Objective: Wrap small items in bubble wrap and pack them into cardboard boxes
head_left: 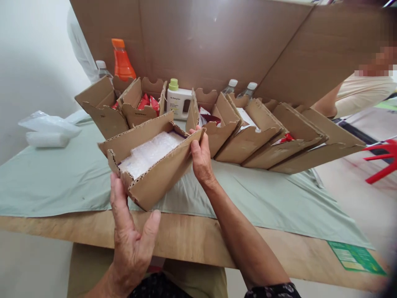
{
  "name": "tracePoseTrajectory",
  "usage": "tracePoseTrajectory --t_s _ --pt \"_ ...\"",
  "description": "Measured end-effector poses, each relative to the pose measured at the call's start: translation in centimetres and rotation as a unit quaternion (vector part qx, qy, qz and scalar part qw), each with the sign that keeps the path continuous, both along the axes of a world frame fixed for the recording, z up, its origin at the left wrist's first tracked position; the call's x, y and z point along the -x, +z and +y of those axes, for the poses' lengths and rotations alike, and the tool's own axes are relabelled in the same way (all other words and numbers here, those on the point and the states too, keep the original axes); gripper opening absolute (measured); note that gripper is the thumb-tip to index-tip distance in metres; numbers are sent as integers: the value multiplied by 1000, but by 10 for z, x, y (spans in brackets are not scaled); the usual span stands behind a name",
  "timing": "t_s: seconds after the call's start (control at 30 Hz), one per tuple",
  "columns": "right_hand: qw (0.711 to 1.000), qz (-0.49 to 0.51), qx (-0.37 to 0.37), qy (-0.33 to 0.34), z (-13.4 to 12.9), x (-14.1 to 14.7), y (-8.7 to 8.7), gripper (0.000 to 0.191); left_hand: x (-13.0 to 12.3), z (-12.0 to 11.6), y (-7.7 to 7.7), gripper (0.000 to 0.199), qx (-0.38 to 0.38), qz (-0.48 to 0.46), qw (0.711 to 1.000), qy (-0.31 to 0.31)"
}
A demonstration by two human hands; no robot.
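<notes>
A cardboard box with an open top is tilted above the cloth near the table's front. Bubble-wrapped contents lie inside it. My right hand grips the box's far right corner, thumb on the outer side and fingers at the end wall. At the near left end, my left hand has its fingers apart and its fingertips against the box's end, with the thumb away from the cardboard. The parts of the fingers behind the box are hidden.
Several cardboard boxes stand in a row behind, some holding red packets. Among them are a white bottle with a green cap and an orange bottle. Bubble wrap lies left. A person's arm shows at right, near a red stool.
</notes>
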State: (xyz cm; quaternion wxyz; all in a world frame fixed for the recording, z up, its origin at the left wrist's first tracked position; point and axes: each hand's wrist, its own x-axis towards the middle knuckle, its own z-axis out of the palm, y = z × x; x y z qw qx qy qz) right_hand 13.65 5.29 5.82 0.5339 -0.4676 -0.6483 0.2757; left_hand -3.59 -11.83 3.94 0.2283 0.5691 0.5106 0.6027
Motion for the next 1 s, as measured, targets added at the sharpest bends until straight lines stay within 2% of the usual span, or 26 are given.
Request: tracePoseTrajectory --t_s 0.27,0.4,0.5,0.67,0.83,1.0 --pt "996 -74 37 -43 7 11 3 85 -14 -7 -4 94 -15 24 1000 4" --pt "997 -49 25 -45 1 15 -3 85 -22 -13 -5 93 -24 25 999 -1" --pt "998 -31 24 -54 -4 20 -13 87 -27 -18 -8 92 -27 31 999 -14" --pt "996 16 18 -84 -11 26 -37 77 -37 -25 -12 92 2 58 998 -25" --pt "994 54 35 -83 -12 27 -60 72 -48 -24 -14 93 -26 108 993 -37" --pt "991 112 -7 -73 -3 22 -83 61 -52 -17 -14 89 -43 148 988 -18"
